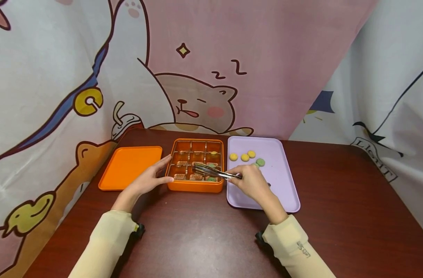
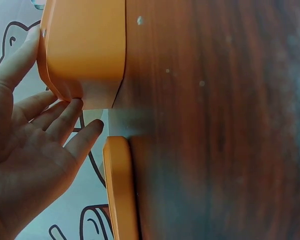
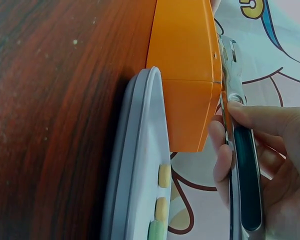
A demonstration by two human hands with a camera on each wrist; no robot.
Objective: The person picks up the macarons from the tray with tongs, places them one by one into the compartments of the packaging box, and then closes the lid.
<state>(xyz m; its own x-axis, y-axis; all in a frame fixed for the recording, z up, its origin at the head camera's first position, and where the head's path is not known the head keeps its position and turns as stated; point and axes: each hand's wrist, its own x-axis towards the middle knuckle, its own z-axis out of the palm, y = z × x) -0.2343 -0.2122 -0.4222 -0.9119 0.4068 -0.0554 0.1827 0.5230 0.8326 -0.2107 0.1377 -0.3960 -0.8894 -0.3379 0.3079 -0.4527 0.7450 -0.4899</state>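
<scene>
My right hand [image 1: 253, 181] grips metal tongs [image 1: 216, 172] with dark handle inlays, thumb on top and fingers beneath. The tongs reach left over an orange box [image 1: 195, 187]; I cannot tell whether their tips hold anything. Inside the box, a clear insert forms several compartments. A yellow round piece [image 1: 213, 153] and green pieces [image 1: 211, 179] lie in its right-hand column. My left hand [image 1: 150, 178] rests its extended fingers against the box's left side, thumb at the front corner. In the left wrist view, those fingertips [image 2: 76, 103] touch the orange wall.
A lilac tray [image 1: 284, 193] stands right of the box, bearing several yellow pieces [image 1: 245, 157] and green pieces [image 1: 260, 162]; my right hand covers part of it. A flat orange lid [image 1: 131, 166] lies on the left of the brown table [image 1: 194, 239]. Printed cloth [image 1: 267, 58] hangs behind.
</scene>
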